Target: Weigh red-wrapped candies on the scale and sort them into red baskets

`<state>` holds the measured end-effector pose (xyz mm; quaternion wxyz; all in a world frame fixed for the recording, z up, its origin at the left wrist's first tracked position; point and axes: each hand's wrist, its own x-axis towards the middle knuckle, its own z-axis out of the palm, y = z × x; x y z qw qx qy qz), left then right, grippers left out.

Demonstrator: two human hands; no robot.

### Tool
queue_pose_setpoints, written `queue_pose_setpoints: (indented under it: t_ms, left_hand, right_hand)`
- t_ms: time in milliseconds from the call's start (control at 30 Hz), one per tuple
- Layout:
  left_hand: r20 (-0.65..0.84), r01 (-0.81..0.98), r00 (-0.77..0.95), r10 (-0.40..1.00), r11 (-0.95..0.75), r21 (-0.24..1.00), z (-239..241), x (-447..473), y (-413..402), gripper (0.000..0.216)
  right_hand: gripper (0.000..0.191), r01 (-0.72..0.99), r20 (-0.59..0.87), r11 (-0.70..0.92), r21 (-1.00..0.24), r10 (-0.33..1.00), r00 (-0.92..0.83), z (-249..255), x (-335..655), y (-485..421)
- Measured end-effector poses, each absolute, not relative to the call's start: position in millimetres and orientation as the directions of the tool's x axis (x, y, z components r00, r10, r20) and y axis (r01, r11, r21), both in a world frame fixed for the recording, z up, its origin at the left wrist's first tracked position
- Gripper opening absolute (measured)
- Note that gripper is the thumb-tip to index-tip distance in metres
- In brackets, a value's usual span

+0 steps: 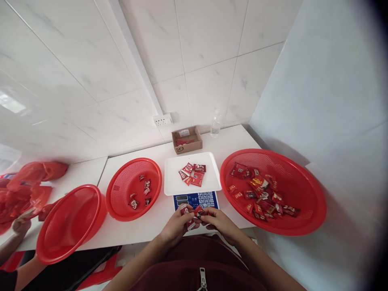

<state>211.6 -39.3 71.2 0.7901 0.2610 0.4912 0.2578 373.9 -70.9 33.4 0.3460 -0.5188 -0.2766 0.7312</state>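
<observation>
My left hand (176,224) is closed on a red snack packet with a white checked edge (190,224). Pinched in the fingers of my right hand (220,221) is a second, smaller red packet (200,212), and the two packets nearly touch. Both hands are just in front of the blue keypad (200,199) of a digital scale. On the scale's white tray (169,178) lies a small pile of red packets (197,178). To the right, a wide red basket (306,198) holds many mixed red packets. A smaller red basket (121,178) on the left has several small packets in it.
Behind the tray stands a cardboard box (187,145) with red packets inside, beside a clear plastic bottle (215,125). Further left, another person's hand (22,224) is near red plastic bags (33,182), and a red basin (68,226) tilts at the table edge.
</observation>
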Motion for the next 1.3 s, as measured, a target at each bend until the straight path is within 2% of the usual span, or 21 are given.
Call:
queue_pose_setpoints:
  t_ms: [100,300,567,733,867,1033,1167,1300]
  left_hand:
    - [-0.663,-0.175,0.376,0.648,0.752,0.636,74,212,-37,0.037]
    - [-0.661,-0.152,0.337,0.670,0.732,0.664,79,209,-30,0.038]
    - [-0.661,-0.021,0.227,0.715,0.682,0.731,68,210,-31,0.056]
    - [-0.638,-0.065,0.268,0.721,0.675,0.735,69,210,-32,0.047]
    - [-0.611,-0.148,0.308,0.729,0.671,0.727,72,211,-31,0.042]
    - [-0.531,-0.200,0.239,0.813,0.576,0.793,73,215,-33,0.040]
    - [-0.459,-0.127,0.197,0.866,0.486,0.864,68,219,-35,0.039]
    - [-0.445,-0.051,0.240,0.863,0.469,0.882,64,220,-35,0.043]
  right_hand:
    - [0.029,-0.339,-0.589,-0.620,-0.707,0.782,-0.203,34,376,-73]
    - [0.022,-0.601,-0.547,-0.552,-0.578,0.809,-0.217,36,384,-76]
    - [0.021,-0.675,-0.462,-0.462,-0.575,0.865,-0.198,40,384,-75]
    - [0.043,-0.692,-0.437,-0.474,-0.545,0.865,-0.248,32,381,-76]
    - [0.049,-0.618,-0.482,-0.554,-0.558,0.823,-0.302,27,379,-77]
    - [0.047,-0.365,-0.508,-0.588,-0.722,0.808,-0.299,22,371,-77]
    - [0.042,-0.219,-0.456,-0.527,-0.821,0.837,-0.303,21,363,-74]
    - [0.032,-0.208,-0.482,-0.510,-0.835,0.859,-0.173,24,360,-70]
